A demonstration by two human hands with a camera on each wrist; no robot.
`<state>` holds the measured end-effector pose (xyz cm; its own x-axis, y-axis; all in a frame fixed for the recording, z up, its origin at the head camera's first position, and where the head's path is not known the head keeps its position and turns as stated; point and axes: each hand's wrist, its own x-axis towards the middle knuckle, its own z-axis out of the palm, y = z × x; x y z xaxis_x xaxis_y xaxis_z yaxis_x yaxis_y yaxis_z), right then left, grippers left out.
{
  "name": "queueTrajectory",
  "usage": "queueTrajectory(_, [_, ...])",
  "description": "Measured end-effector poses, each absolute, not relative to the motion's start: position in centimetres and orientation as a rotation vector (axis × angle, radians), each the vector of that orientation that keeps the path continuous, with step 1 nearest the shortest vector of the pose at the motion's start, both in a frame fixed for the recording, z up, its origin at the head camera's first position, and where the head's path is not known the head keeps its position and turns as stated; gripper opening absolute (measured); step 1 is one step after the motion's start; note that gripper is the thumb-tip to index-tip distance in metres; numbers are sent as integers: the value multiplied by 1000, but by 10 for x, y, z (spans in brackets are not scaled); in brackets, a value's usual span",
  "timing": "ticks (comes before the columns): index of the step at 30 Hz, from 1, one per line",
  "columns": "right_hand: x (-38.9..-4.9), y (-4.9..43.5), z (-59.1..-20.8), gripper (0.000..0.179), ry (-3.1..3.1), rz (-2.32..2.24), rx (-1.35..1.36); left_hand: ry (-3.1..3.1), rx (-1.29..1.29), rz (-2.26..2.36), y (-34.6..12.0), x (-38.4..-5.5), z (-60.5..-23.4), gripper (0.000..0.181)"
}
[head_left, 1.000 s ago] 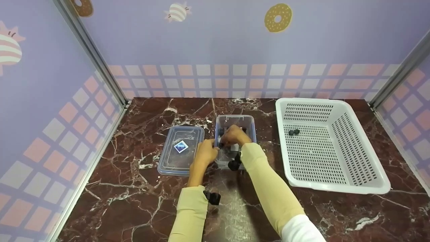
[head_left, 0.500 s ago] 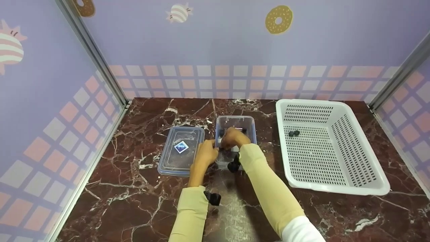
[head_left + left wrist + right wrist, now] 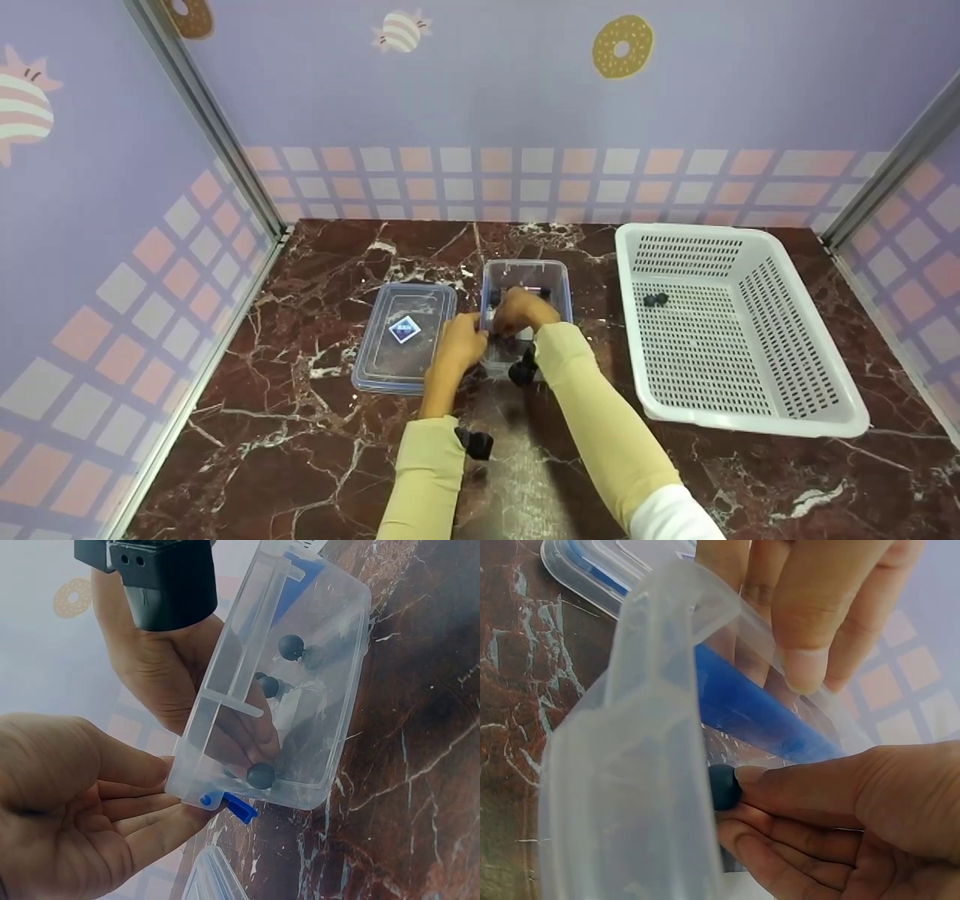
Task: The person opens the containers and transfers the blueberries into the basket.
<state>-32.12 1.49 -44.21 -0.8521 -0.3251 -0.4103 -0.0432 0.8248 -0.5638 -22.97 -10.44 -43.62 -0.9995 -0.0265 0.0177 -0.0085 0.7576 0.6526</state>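
Observation:
A clear plastic box (image 3: 529,273) with blue clips stands without its lid on the marbled table. My left hand (image 3: 460,343) pinches its left wall, thumb at the rim and fingers outside. My right hand (image 3: 523,310) reaches down inside. In the right wrist view, the right thumb and fingers pinch a small dark ball (image 3: 724,787) low in the box. Other dark balls (image 3: 291,647) lie on the box floor, seen through the wall in the left wrist view. The right hand hides part of the inside in the head view.
The clear lid (image 3: 405,360) with a blue diamond label lies left of the box. A white perforated basket (image 3: 712,352) stands at the right, with two dark balls (image 3: 655,299) in it. Patterned walls (image 3: 525,97) enclose the table at the back and sides.
Inside the box, my right hand has shifted slightly toward the near end. The left hand keeps its place at the wall. The lid and basket look the same.

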Motion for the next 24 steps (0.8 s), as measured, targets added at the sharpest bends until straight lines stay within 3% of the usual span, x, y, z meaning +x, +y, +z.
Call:
queueTrajectory(17, [-323,34,-431,17,2439,-1055,-225,-2901,23,-1082,-103,-227,-433,14])
queueTrajectory(24, [-325,40,-429,22,2341,-1141,-212,-2900,22,-1083,-104,-227,-435,20])
